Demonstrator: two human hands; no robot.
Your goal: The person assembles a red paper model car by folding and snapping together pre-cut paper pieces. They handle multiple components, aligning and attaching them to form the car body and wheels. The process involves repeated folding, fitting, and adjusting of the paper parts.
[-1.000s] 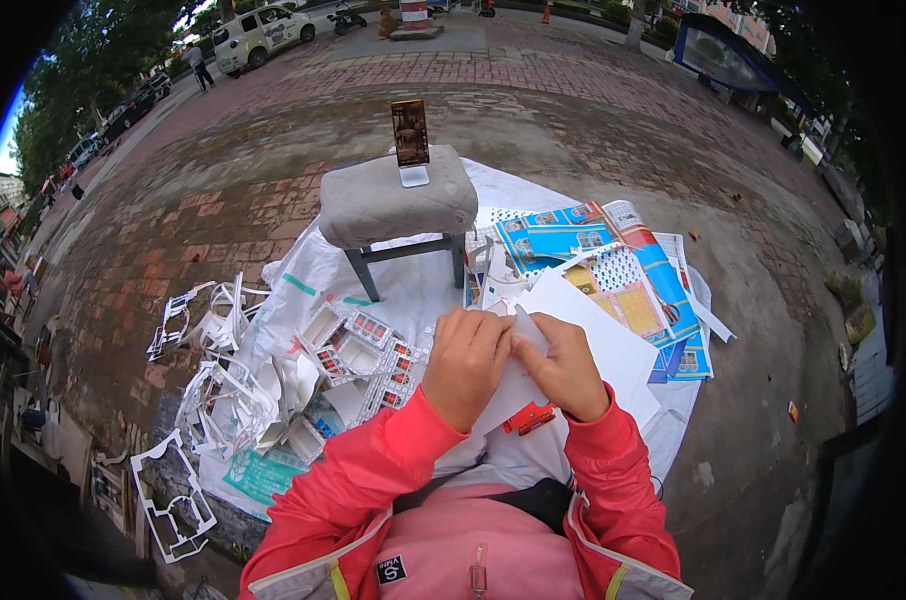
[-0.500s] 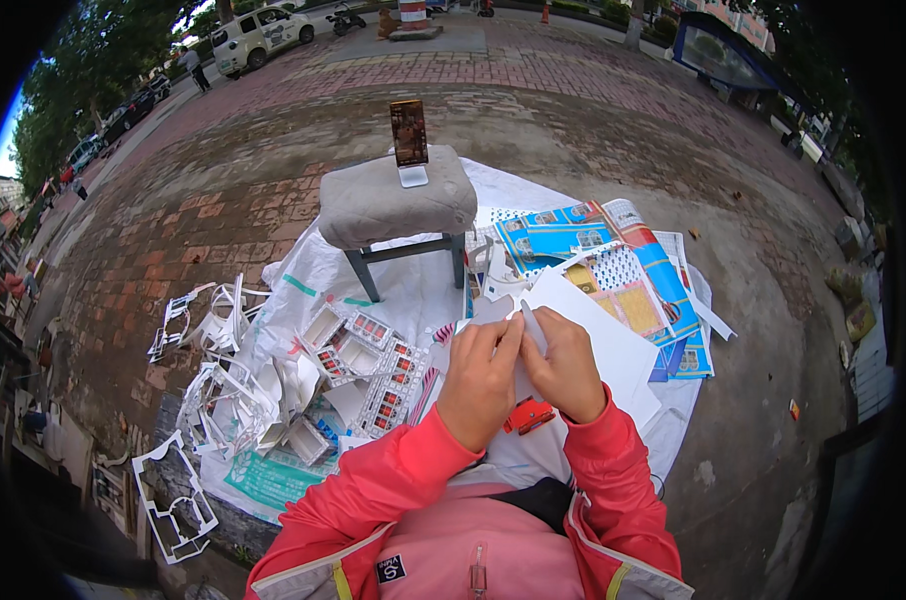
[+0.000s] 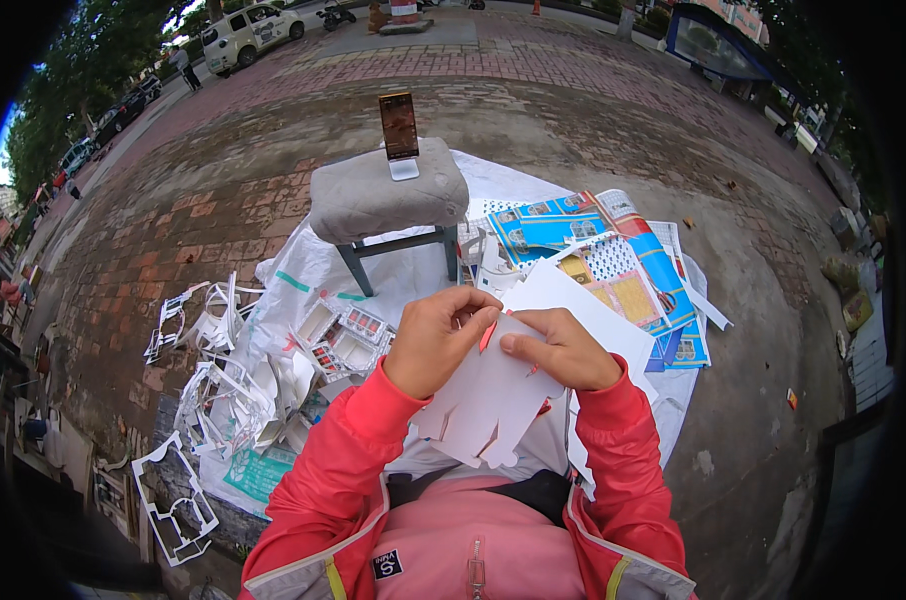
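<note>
A white card sheet with slits and shaped edges hangs between my hands and slopes down over my lap. My left hand pinches its upper edge, fingertips closed together. On the other side my right hand grips the same sheet, thumb lying on its white face. A small red strip shows beside my left fingertips. Behind the sheet's right edge, a red piece is mostly covered. Beyond my right hand lie larger white sheets.
A grey padded stool carries a phone on a stand. At left lie white punched-out card frames and printed card pieces. Blue printed sheets are piled at right. A white ground sheet lies beneath.
The white card sheet now shows its broad face, spread down over my lap, and covers most of the red piece. My hands have moved slightly apart, with the left shifted leftward.
</note>
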